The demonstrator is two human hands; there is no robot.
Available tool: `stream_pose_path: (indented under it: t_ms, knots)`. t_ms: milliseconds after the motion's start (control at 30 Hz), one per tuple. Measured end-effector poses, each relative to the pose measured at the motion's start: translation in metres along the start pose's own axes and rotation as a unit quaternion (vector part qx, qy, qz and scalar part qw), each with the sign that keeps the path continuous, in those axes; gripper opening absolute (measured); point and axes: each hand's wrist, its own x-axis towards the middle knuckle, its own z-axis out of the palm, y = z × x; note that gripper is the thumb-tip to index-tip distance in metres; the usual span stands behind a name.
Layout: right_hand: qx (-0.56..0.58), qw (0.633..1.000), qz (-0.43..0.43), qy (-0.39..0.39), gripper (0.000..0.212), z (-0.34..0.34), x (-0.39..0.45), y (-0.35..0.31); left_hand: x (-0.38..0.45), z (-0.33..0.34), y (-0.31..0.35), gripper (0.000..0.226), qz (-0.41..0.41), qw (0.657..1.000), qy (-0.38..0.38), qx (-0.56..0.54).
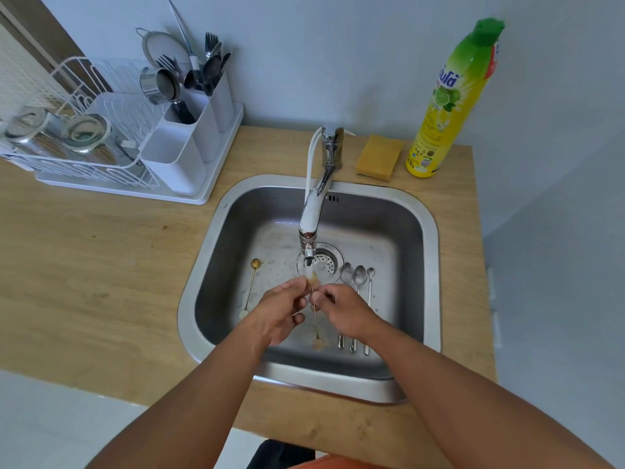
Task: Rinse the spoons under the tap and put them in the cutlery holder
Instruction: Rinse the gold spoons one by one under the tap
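Where pale grey walls meet in a corner, a wooden counter [84, 265] carries a steel sink [429, 231] with a white tap [313, 211]. At the back left a white dish rack [101, 170] holds the cutlery holder [182, 157]; a detergent bottle [453, 103] and sponge [378, 157] stand right. Three silver spoons [358, 279] and a gold one [252, 286] lie in the basin. Under the spout, the left hand [277, 309] and right hand [341, 309] pinch a thin gold spoon [315, 319].

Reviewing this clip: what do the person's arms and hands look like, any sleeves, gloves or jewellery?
Both forearms are bare to the frame's edge, with no sleeves showing. The left hand and right hand wear no gloves, and no rings, watch or bracelets are visible. Orange clothing shows at the bottom edge.
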Motion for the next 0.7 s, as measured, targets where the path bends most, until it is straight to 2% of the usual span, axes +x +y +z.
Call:
stream_pose_path:
  t_ms: [233,333,400,467,700]
  knots:
    - [0.125,0.988,0.043,-0.075,0.023,-0.006,-0.006,-0.004,-0.004,0.001,0.002,0.022,0.019,0.999,-0.039,-0.006]
    - [0.11,0.991,0.034,-0.064,0.023,-0.007,-0.008,-0.003,-0.002,0.002,0.0,0.012,0.031,0.999,-0.021,0.005]
    - [0.082,0.995,0.02,-0.048,0.023,-0.006,-0.009,-0.002,-0.001,0.004,-0.001,0.031,0.041,0.999,0.01,0.017]
    - [0.059,0.998,0.014,-0.031,0.023,-0.005,-0.009,0.0,0.001,0.004,-0.001,0.037,0.057,0.997,0.044,0.042]
    - [0.039,0.999,0.008,0.005,0.026,-0.006,-0.006,-0.003,0.01,0.005,0.001,0.017,0.083,0.991,0.073,0.076]
